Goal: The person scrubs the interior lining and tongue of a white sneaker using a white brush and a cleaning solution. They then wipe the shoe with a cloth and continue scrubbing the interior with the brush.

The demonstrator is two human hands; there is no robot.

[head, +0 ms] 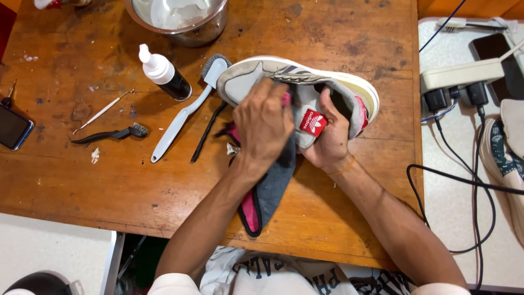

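One shoe (305, 82) is being gripped by the right hand (327, 136); the left hand (265, 123) is pressing one cloth (267, 191) against it. Three brushes are lying on the worktop (82, 175).

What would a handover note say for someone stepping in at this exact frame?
Left hand: pressing a grey and pink cloth against the side of the shoe.
Right hand: gripping the shoe at its opening, by the red tongue, holding it on its side above the wooden table.
Nearby on the table: long white brush, small black brush, white-capped bottle, metal bowl at the far edge.
Done: cannot tell how much has been wiped; grey marks show on the toe.
Left: likely the rest of the upper and the sole edge.
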